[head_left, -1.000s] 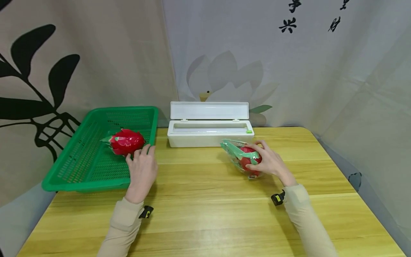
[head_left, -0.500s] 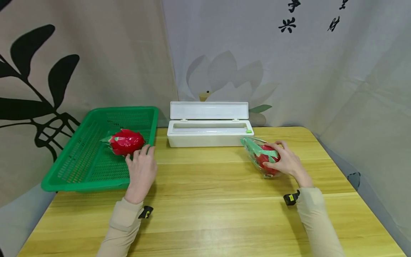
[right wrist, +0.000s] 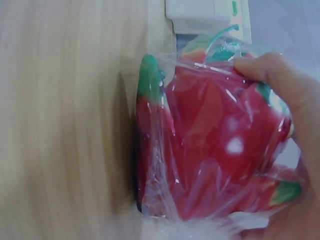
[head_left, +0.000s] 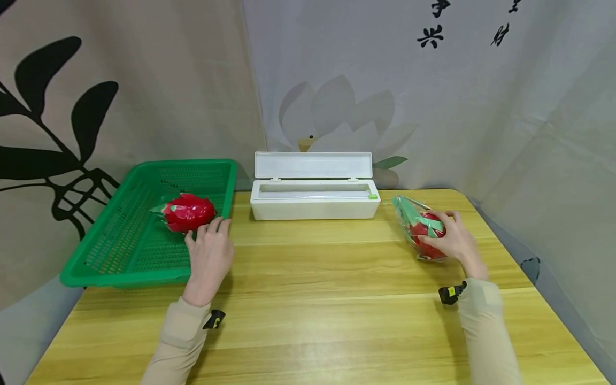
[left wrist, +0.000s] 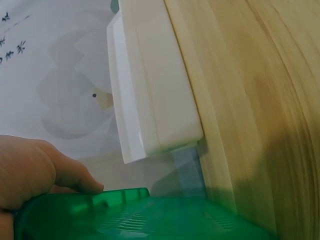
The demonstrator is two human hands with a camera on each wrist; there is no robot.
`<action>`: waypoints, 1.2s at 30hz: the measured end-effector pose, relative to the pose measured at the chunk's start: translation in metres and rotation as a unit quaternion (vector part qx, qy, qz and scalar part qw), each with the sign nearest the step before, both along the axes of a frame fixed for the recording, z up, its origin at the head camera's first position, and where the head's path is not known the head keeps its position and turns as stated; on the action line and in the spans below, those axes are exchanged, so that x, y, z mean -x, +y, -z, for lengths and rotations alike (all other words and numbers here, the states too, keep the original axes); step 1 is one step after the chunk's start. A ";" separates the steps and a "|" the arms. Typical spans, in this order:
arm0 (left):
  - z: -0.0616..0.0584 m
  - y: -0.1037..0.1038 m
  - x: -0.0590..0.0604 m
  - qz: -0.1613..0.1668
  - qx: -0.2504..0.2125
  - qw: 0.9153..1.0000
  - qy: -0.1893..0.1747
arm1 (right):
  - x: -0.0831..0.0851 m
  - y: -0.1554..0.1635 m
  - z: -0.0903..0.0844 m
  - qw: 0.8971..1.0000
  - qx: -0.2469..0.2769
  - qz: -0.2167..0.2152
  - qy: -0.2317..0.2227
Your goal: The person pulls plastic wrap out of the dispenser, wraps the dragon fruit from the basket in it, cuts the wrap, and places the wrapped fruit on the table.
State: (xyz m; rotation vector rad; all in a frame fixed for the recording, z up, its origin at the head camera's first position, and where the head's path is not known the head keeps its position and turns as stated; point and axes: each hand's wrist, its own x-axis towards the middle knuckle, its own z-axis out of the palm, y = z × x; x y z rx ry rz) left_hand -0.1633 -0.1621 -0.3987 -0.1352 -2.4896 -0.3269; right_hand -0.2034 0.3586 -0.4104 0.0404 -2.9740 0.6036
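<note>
Right hand (head_left: 452, 240) curled round the film-wrapped dragon fruit (head_left: 425, 231) at 3 o'clock on the table (head_left: 308, 299), right of the wrap dispenser (head_left: 314, 199). Left hand (head_left: 209, 251) lay relaxed on the green basket (head_left: 120, 267) rim at 9 o'clock, beside an unwrapped dragon fruit (head_left: 189, 212). Judged as setting the wrapped fruit aside; next, a clean release.

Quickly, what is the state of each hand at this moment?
Left hand: open, resting on the rim of the green plastic basket.
Right hand: holding the red dragon fruit wrapped in clear film.
</note>
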 end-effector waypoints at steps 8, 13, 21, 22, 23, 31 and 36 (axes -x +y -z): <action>0.000 -0.005 -0.003 0.005 -0.001 1.000 0.008 | -0.004 0.014 -0.001 0.999 0.003 0.046 -0.004; 0.000 -0.006 -0.004 0.006 -0.001 1.000 0.011 | -0.008 0.018 -0.001 0.997 0.002 0.073 -0.009; 0.000 -0.005 -0.006 0.002 0.002 1.000 0.002 | -0.010 0.023 -0.001 0.997 0.000 0.078 0.001; 0.000 -0.004 -0.005 0.002 0.003 1.000 0.002 | -0.010 0.023 -0.001 0.997 0.001 0.075 0.003; 0.000 -0.004 -0.005 0.002 0.003 1.000 0.001 | -0.010 0.023 -0.002 0.997 0.004 0.072 0.004; 0.000 -0.004 -0.005 0.002 0.003 1.000 0.002 | -0.012 0.022 -0.013 0.998 0.020 0.059 -0.016; 0.000 -0.003 -0.005 0.000 0.003 1.000 0.001 | -0.013 0.021 -0.022 0.998 0.008 0.065 -0.012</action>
